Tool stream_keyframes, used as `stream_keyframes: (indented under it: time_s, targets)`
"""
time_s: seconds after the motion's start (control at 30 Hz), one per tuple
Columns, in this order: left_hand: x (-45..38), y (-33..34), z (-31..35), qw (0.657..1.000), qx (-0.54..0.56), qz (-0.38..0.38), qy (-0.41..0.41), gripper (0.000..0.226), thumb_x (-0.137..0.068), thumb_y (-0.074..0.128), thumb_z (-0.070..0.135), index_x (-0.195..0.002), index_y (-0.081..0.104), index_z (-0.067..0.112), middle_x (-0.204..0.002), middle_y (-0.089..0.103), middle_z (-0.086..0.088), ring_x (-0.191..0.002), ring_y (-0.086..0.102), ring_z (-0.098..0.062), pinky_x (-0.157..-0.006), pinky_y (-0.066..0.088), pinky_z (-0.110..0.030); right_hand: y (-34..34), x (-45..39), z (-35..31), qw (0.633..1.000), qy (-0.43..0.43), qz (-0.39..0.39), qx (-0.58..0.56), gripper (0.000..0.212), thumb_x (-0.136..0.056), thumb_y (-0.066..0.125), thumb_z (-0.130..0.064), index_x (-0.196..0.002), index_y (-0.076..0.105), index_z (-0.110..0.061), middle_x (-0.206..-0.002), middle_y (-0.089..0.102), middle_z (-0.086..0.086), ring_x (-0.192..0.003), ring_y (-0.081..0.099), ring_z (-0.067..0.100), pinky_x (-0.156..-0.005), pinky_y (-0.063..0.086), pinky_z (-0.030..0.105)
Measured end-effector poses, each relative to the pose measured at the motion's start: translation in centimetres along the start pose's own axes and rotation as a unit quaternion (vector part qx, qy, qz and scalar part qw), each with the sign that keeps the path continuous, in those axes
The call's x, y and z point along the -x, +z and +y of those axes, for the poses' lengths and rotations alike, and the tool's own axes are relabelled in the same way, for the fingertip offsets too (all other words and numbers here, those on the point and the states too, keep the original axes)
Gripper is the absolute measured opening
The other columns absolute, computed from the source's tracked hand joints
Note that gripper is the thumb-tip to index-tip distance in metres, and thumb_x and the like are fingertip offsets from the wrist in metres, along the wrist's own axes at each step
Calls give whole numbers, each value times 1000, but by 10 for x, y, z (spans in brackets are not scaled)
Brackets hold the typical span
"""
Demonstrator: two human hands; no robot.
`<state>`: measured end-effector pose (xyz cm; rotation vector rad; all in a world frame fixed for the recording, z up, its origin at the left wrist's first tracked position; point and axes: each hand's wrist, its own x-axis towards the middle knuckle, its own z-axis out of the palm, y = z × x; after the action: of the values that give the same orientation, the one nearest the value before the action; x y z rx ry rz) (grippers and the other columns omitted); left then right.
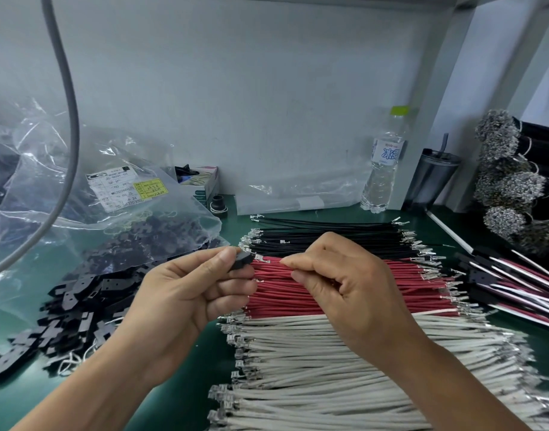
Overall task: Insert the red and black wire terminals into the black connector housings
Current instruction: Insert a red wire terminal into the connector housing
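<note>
Left hand [186, 290] pinches a black housing [242, 260]; right hand [338, 284], just right of the housing, pinches a red wire [271, 265]. Its terminal should enter the cavity straight.

Table [223, 346]: green.
Housing [242, 261] in left hand: black.
Loose housings [77, 309]: black.
Black wires [329, 236]: black with silver terminals.
Red wires [298, 293]: red with silver terminals.
White wires [329, 368]: off-white with silver terminals.
Bag [111, 213]: clear, with a white label bearing a yellow patch.
Bottle [383, 169]: clear, lime-green cap, white label with blue print.
Cup [435, 178]: dark grey.
Wall [251, 88]: pale grey.
Finished bundles [515, 287]: red, white and black.
</note>
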<state>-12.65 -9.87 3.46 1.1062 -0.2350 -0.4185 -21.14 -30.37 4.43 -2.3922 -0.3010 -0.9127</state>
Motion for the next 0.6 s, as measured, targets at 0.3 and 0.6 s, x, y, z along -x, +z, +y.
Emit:
stream_keyframes:
  time_s: [0.3,0.6]
  targets:
    - [1,1,1,999,-2,-30,-21,34,-73,77,29,-97,82,5,-88,76,-20,-67,75,-21,-57,61,-24,0,2,0,1000,-6,22,-14,15,-95,68,-18,-105,79,-19,-86,62,-10,-82,63,11,-66,51,26]
    - [2,-1,3,998,-13,-36,-44,35,-73,80,28,-96,81,2,-86,75,-21,-65,75,-23,-57,62,-26,-8,-1,-4,989,-82,6,122,15,-93,69,-15,-103,80,-19,-80,59,-6,-73,54,15,-54,49,36]
